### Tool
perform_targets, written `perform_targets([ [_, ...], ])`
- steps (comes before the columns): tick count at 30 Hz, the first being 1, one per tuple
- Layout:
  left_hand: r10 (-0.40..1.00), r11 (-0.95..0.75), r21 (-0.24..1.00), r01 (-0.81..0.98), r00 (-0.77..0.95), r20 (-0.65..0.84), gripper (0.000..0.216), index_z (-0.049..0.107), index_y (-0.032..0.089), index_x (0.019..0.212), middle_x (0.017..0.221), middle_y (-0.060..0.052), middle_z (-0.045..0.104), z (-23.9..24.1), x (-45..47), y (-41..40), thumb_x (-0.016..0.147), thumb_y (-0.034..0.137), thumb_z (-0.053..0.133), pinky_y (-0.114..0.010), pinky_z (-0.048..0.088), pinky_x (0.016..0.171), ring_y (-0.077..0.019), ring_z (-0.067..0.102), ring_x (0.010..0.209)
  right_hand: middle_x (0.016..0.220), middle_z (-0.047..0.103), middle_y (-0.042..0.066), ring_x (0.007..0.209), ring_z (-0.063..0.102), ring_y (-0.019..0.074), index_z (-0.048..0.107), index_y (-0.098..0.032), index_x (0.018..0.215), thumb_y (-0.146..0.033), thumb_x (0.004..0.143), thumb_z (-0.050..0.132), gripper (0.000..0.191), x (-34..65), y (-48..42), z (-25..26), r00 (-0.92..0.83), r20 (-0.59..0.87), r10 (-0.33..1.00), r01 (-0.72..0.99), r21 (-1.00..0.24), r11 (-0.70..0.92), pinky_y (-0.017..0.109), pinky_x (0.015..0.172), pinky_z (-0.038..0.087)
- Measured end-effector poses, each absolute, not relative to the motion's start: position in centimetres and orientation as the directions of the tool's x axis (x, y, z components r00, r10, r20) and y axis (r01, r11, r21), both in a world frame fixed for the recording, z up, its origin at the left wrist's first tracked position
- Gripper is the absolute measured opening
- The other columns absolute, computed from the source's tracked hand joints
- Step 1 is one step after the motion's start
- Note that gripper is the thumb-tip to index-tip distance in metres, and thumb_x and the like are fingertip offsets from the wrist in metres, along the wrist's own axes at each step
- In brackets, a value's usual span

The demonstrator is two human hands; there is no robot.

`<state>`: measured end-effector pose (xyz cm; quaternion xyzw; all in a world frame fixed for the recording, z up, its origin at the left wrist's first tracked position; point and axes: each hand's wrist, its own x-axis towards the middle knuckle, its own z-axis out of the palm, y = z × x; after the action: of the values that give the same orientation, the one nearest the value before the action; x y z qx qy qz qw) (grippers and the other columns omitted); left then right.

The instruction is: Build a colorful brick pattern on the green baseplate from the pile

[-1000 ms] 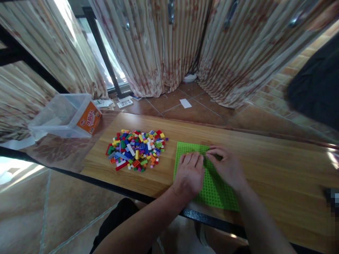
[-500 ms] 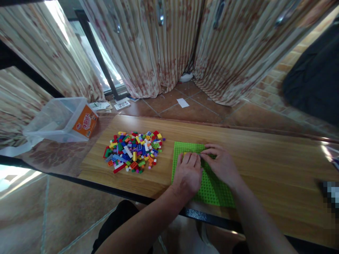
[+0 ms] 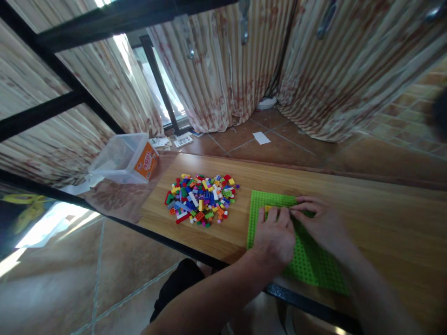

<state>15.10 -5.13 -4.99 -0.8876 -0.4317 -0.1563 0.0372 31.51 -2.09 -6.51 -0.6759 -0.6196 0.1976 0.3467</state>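
A green studded baseplate [image 3: 307,265] lies on the wooden table. My left hand [image 3: 274,235] rests over its upper left part, fingers bent down and closed around a yellow brick [image 3: 268,208]. Only a bit of that brick shows past the fingertips. Close beside it, my right hand [image 3: 323,223] has thumb and forefinger pinched together near the left fingertips, low over the plate. Whatever lies in this pinch is hidden. To the left sits a pile of mixed coloured bricks [image 3: 200,200].
The wooden table [image 3: 216,242] has a dark front edge. At its far left stands a clear plastic box [image 3: 118,163] with an orange label. Black metal bars [image 3: 80,95] cross the upper left. A white paper [image 3: 261,137] lies on the tiled floor beyond, before long curtains [image 3: 209,79].
The camera has turned left, so everything sits further right in view. Both hands stay at the same place on the baseplate, with little visible finger movement.
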Motion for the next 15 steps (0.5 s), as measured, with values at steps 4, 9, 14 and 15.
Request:
perform_targets([
  [4,0.742,-0.627,0.039,0.778,0.582,0.334,0.039,0.064,0.006,0.122,0.126,-0.016,0.058,-5.2,15.3,-5.3,0.095,0.022,0.040,-0.050,0.040,0.100,-0.0269,0.051,0.108,0.104,0.071,0.009,0.098,0.066,0.0291,0.074,-0.025,0.069,-0.044,0.073,0.059,0.024,31.8,-2.0,-7.0,0.122,0.175,0.977,0.698,-0.715,0.040,0.053,0.098,0.046],
  [9,0.729,-0.640,0.036,0.768,0.591,0.345,0.042,0.063,0.005,0.124,0.127,-0.017,0.056,-5.5,15.3,-5.5,0.095,0.025,0.039,-0.051,0.038,0.101,-0.0278,0.049,0.110,0.102,0.071,0.010,0.096,0.066,0.0288,0.073,-0.023,0.068,-0.049,0.075,0.056,0.032,32.1,-2.0,-7.4,0.090,0.204,0.975,0.716,-0.693,0.079,0.052,0.094,0.048],
  [14,0.744,-0.634,0.096,0.767,0.570,0.349,0.041,0.060,0.004,0.124,0.126,-0.017,0.055,-5.6,15.3,-5.7,0.093,0.026,0.042,-0.051,0.039,0.101,-0.0274,0.049,0.111,0.105,0.071,0.010,0.099,0.066,0.0300,0.074,-0.023,0.073,-0.050,0.077,0.056,0.033,32.6,-1.9,-8.0,0.072,0.209,0.975,0.748,-0.658,0.086,0.053,0.094,0.048],
  [15,0.747,-0.633,0.113,0.766,0.566,0.350,0.041,0.060,0.004,0.123,0.126,-0.016,0.055,-5.6,15.3,-5.7,0.093,0.025,0.042,-0.051,0.039,0.100,-0.0272,0.049,0.110,0.106,0.071,0.010,0.099,0.066,0.0298,0.074,-0.023,0.074,-0.050,0.077,0.056,0.033,32.7,-1.9,-8.1,0.069,0.208,0.976,0.748,-0.658,0.087,0.053,0.094,0.048],
])
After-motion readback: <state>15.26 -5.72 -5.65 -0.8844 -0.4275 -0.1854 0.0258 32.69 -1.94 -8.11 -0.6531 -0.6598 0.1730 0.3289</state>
